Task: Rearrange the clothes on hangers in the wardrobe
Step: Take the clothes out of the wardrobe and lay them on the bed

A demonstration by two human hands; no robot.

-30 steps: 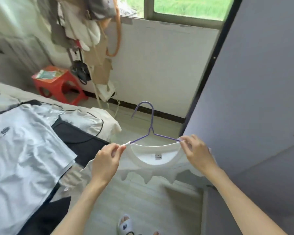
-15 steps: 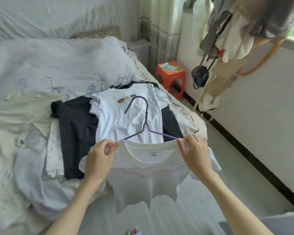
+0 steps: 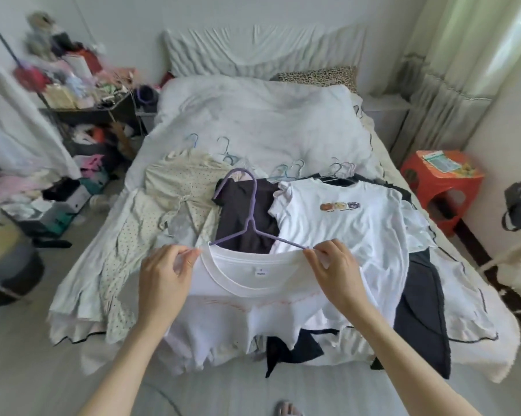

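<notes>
A small tag point(image 3: 260, 273) is sewn inside the collar; its writing is too small to be read. The white shirt point(image 3: 247, 298) is pinched at its shoulders by the left hand point(image 3: 164, 280) and right hand point(image 3: 335, 273), fingers curled, on a purple hanger point(image 3: 251, 219), over the near edge of the bed point(image 3: 253, 115).

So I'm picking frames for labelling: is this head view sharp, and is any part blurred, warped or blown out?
Head view: the purple hanger, white T-shirt and both hands are fairly sharp; the cluttered shelf at left is motion-smeared; the curtain at top right is overexposed; wide-angle bending curves the edges.
</notes>
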